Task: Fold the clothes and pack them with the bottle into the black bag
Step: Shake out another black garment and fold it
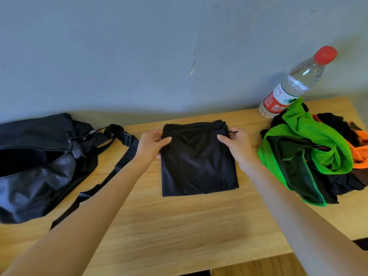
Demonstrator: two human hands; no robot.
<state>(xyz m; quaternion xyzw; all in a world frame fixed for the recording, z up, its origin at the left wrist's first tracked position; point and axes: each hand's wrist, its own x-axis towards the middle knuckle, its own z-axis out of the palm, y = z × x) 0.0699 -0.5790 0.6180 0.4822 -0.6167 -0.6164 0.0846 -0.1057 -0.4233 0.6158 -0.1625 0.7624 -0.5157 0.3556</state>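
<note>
A folded black garment (198,162) lies flat in the middle of the wooden table (179,226). My left hand (152,145) pinches its far left edge, thumb on top of the cloth. My right hand (237,144) pinches its far right edge the same way. The black bag (37,162) lies at the left with its zip mouth open and its strap (111,172) trailing across the table. A clear water bottle (296,82) with a red cap and red label stands at the back right. In front of it lies a loose heap of green, black and orange clothes (314,154).
A grey wall (159,56) with a patch of chipped paint runs close behind the table. The table's front edge lies near me, and its right edge is just past the heap of clothes. Bare wood shows between me and the folded garment.
</note>
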